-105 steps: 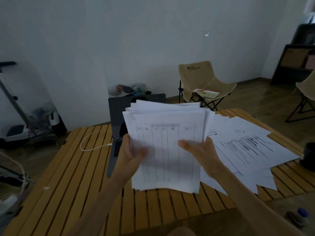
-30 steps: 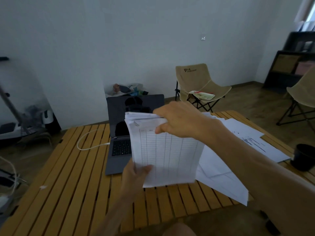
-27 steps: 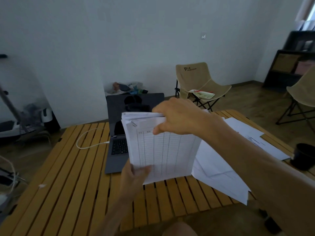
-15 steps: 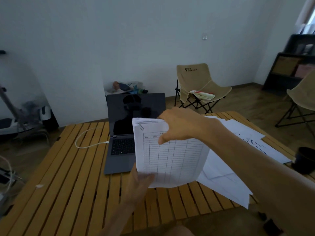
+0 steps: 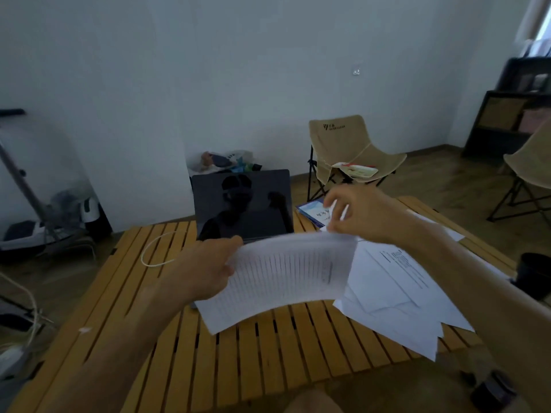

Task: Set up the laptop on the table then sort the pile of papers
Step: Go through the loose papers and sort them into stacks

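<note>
The open laptop (image 5: pixel 241 204) stands at the far side of the slatted wooden table (image 5: pixel 262 356), its screen dark. My left hand (image 5: pixel 208 271) grips the left edge of a stack of printed papers (image 5: pixel 283 278), which lies nearly flat just above the table and hides the laptop's keyboard. My right hand (image 5: pixel 357 214) is at the stack's far right corner, fingers curled and pinching the edge. Loose sheets (image 5: pixel 399 290) lie spread over the right side of the table.
A white cable (image 5: pixel 155 253) loops left of the laptop. A blue booklet (image 5: pixel 311 213) lies behind my right hand. A black cup (image 5: pixel 533 277) stands at the table's right edge. Beige folding chairs (image 5: pixel 346 144) stand beyond; a dark bottle (image 5: pixel 493 390) is on the floor.
The stack went from upright to nearly flat and lower, turned sideways. My left hand shifted from its bottom edge to its left edge; my right hand slid to the far right corner.
</note>
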